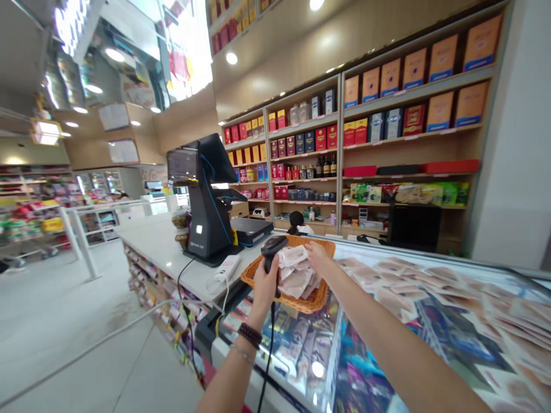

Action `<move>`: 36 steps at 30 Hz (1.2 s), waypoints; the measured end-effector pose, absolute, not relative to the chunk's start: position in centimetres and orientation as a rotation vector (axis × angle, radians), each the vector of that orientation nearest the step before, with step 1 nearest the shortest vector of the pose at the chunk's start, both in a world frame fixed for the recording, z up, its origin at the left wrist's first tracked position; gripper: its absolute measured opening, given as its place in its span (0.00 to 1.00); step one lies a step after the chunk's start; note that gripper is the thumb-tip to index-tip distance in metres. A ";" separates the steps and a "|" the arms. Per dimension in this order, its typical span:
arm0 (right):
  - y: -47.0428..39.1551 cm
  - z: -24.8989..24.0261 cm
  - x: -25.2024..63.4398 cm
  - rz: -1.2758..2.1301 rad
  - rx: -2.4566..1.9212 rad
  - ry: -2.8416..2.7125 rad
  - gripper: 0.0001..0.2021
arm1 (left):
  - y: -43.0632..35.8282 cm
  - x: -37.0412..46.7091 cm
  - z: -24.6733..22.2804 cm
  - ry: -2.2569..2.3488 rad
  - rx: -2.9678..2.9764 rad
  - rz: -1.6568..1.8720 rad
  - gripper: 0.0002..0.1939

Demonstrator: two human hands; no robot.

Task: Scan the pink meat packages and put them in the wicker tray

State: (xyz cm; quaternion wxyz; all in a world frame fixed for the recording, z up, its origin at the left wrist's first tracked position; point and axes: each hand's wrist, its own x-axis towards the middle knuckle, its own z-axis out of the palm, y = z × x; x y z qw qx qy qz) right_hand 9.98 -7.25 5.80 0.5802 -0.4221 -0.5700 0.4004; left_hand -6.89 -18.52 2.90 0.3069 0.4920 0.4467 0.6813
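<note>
My left hand is wrapped round the handle of a black barcode scanner, its head above the near left side of the basket. From the scanner a black cable hangs down past my wrist. An orange wicker basket rests on the glass-topped counter and holds a pile of clear packets with pale contents. My right hand reaches into the far right of the basket, fingers pinched at the edge of a top packet. Its fingertips are partly hidden.
More flat packets cover the glass case at right. A black checkout terminal and a white power strip stand on the white counter at left. Behind, a person's dark-haired head shows before shelves of boxes.
</note>
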 end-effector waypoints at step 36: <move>-28.3 -5.6 37.7 -0.057 -1.677 -2.099 0.26 | -21.6 15.0 0.6 0.698 1.483 1.308 0.32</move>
